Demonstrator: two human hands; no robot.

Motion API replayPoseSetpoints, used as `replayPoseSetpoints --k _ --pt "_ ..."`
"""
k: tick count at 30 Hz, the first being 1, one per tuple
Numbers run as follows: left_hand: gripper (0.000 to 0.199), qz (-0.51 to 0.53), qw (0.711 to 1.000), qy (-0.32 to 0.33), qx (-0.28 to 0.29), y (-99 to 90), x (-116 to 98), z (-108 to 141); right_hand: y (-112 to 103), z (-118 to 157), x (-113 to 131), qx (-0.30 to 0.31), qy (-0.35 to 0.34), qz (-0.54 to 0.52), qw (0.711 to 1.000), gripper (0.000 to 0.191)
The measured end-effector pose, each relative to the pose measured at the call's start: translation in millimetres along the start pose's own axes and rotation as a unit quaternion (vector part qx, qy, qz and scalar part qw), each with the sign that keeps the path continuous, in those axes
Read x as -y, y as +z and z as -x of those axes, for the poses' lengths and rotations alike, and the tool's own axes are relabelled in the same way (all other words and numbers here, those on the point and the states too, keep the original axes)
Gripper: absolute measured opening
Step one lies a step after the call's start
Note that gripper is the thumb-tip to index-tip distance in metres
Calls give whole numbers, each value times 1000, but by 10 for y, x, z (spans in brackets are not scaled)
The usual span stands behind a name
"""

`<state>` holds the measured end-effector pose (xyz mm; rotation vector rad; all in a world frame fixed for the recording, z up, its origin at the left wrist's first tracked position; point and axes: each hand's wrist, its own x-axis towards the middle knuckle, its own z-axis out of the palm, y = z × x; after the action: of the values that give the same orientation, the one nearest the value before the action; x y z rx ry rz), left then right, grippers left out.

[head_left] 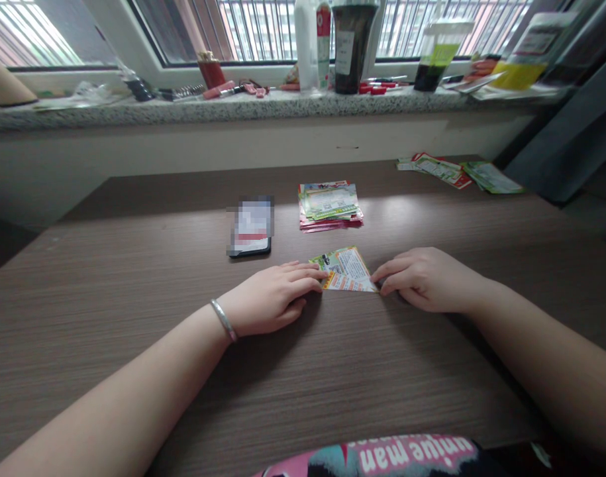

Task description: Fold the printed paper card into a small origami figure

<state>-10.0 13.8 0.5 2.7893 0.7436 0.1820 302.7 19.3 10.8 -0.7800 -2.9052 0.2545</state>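
A small printed paper sheet [350,266], green, white and orange, lies on the table between my hands, its near edge folded over into a slanted flap. My left hand [273,298], with a silver bangle at the wrist, rests beside it. Its fingers are stretched out, and the fingertips touch the sheet's left edge. At the sheet's right corner, my right hand [429,281] has thumb and fingers closed in a pinch on the paper.
Beyond the sheet sits a stack of printed papers [330,205], with a phone [252,226] left of it. More printed leaflets [442,171] lie at the far right. Bottles, a dark cup [352,50] and pens crowd the granite windowsill [233,112].
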Motion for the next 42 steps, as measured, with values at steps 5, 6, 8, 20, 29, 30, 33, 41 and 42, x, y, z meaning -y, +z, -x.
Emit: replayPoseSetpoints --k 5,6,8,20,29,30,33,41,42 --pt "30 23 1000 -2 -6 26 35 7 2 6 -6 -5 -8 -10 1000 25" --pt "29 25 1000 -5 -5 30 38 9 5 6 -5 -4 -3 -12 1000 24" --pt "27 30 999 -11 -5 37 43 8 23 2 -3 -7 18 -23 1000 24" --pt "41 -53 998 -16 -34 97 -26 -47 281 -199 68 -104 53 -19 993 46" --pt "26 -50 996 -48 -53 105 -12 -68 290 -234 33 -110 6 -12 994 34" --pt "26 -56 995 -55 -56 109 -13 -70 282 -239 35 -113 -2 1 994 29" --pt "31 -76 992 -82 -57 119 -34 -73 256 -253 58 -120 -33 39 992 21" --pt "59 -96 990 -94 -35 160 -53 -65 260 -291 195 -119 -79 17 990 19" --pt "62 -96 990 -93 -35 163 -53 -66 260 -293 206 -117 -77 10 990 20"
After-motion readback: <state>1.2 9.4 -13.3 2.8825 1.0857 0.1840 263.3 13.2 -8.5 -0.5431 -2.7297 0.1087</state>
